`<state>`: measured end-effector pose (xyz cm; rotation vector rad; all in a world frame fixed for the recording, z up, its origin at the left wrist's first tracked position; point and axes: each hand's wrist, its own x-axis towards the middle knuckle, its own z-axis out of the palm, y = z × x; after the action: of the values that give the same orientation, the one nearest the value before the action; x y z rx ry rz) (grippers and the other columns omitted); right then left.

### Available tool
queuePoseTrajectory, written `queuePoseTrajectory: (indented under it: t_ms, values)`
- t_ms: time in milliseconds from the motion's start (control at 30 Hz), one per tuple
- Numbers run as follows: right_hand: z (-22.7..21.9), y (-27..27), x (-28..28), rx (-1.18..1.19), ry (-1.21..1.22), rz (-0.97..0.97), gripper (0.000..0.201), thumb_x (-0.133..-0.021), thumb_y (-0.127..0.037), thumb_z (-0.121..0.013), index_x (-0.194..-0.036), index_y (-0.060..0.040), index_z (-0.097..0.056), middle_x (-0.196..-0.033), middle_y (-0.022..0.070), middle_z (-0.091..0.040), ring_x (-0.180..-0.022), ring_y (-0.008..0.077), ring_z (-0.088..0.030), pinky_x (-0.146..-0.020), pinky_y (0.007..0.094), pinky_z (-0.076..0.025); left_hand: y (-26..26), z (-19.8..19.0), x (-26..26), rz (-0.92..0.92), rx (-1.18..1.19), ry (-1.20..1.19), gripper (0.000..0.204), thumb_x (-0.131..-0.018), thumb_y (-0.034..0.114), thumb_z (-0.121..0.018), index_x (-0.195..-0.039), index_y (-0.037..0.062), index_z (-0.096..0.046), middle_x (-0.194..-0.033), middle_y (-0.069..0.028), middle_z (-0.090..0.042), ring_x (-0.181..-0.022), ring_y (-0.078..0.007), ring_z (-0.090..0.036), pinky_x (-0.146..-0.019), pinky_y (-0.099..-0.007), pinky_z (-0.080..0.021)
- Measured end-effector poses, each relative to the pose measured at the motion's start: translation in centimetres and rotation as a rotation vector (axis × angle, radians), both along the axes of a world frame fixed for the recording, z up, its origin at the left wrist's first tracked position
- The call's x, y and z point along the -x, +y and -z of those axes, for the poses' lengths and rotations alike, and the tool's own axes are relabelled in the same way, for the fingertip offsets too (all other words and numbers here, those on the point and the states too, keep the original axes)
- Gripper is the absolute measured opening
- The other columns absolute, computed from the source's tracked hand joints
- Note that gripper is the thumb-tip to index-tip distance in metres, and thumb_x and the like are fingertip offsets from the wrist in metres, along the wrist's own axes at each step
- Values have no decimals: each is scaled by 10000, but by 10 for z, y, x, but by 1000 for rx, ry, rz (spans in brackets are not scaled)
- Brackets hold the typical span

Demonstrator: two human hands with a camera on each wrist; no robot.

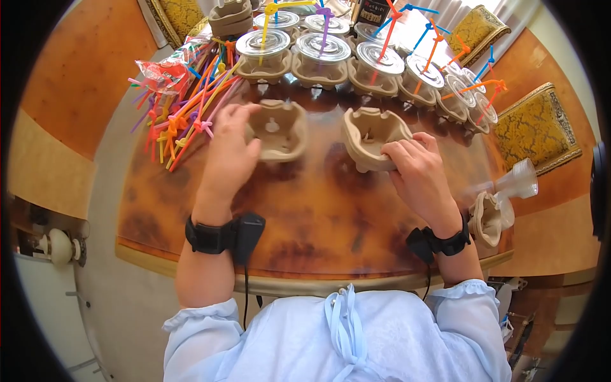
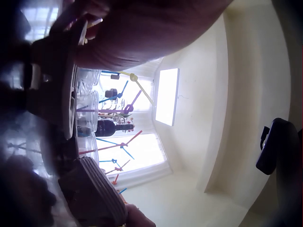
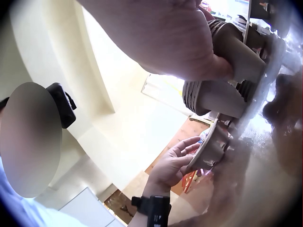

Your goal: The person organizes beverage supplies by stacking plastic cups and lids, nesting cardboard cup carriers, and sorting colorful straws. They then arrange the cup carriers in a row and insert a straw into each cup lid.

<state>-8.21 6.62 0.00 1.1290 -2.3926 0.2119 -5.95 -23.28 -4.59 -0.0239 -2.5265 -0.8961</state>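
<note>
In the head view my left hand (image 1: 232, 143) holds a single brown pulp cup carrier (image 1: 296, 137) by its left edge. The right wrist view shows this carrier (image 3: 213, 150) tilted, with the left thumb and fingers (image 3: 185, 144) at its rim. My right hand (image 1: 417, 162) grips the right edge of a stack of nested pulp cup carriers (image 1: 363, 156). Several layered rims of that stack (image 3: 191, 97) show in the right wrist view, the right thumb against its side. The stack (image 2: 92, 191) also appears low in the left wrist view.
Lidded clear cups (image 1: 323, 48) with knotted straws stand in pulp carriers along the table's far side. Colourful knotted straws (image 1: 181, 127) lie in a pile at left beside a red-and-clear wrapper (image 1: 162, 76). More carriers (image 1: 230, 19) stand behind; clear cups (image 1: 519, 180) lie at right near another carrier (image 1: 488, 219).
</note>
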Motion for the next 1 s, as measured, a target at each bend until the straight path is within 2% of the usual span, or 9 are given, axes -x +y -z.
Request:
queuePoseTrajectory:
  t_ms: [67,100,200,233,533,633,733,867,1000]
  values:
    - [-3,3,-1,57,27,5,217,-685,-21,-622,-879,-83,-547,-737,43,-569,-746,223,-581,-854,386,-395,18,-5,-3,148,-127,-68,534,-695,-12,-614,-1217,35,-510,-1255,-215,-446,-1176,-386,-434,-1004,-409,-356]
    - [-7,2,-1,94,49,3,219,-683,-23,-624,-878,-84,-546,-740,42,-570,-741,226,-580,-852,384,-396,23,1,-2,179,-26,-17,590,-731,20,-627,-1284,9,-421,-1242,-217,-447,-1084,-349,-527,-905,-395,-453]
    - [-19,-5,-1,170,122,-40,222,-680,-21,-619,-879,-88,-546,-740,34,-568,-727,216,-577,-849,378,-397,43,-10,-8,200,-638,-321,633,-797,57,-630,-1342,-6,-313,-1214,-204,-454,-956,-259,-604,-743,-360,-541]
    - [-20,-10,-1,195,146,-60,223,-680,-20,-616,-880,-89,-546,-739,31,-566,-722,210,-577,-848,376,-398,43,-7,-6,221,-716,-306,617,-855,78,-599,-1365,-4,-262,-1189,-188,-460,-847,-178,-620,-610,-312,-567]
    - [2,-44,-3,45,150,-180,146,-736,-102,-598,-873,-90,-548,-761,12,-576,-734,163,-580,-873,399,-393,37,4,2,283,-826,-431,415,-917,56,-474,-1310,-6,-357,-1126,-149,-509,-807,-156,-621,-644,-300,-566]
    - [7,-47,-12,51,36,-208,242,-684,-99,-656,-908,-81,-565,-810,12,-599,-756,174,-589,-906,421,-385,39,-8,-2,287,-925,-488,296,-964,116,-391,-1245,32,-433,-1049,-68,-578,-877,-120,-616,-710,-266,-533]
    - [15,-49,-19,22,-9,-221,227,-690,-97,-650,-898,-87,-559,-850,16,-609,-776,177,-593,-922,424,-385,41,-11,-6,285,-1021,-489,303,-974,141,-364,-1243,20,-434,-965,-84,-599,-824,-163,-646,-654,-288,-547]
    - [18,-45,-21,-170,-41,-195,125,-734,-91,-593,-845,-105,-537,-815,21,-579,-778,172,-585,-930,402,-391,48,-21,-11,275,-981,-517,299,-981,190,-383,-1219,29,-464,-911,-57,-608,-755,-122,-624,-641,-234,-507]
    - [7,-2,-35,-62,40,-90,83,-750,-73,-560,-817,-104,-520,-772,20,-558,-748,168,-583,-929,395,-404,51,-26,-14,256,-800,-553,268,-955,178,-468,-1181,39,-504,-890,-32,-606,-716,-79,-581,-622,-189,-459]
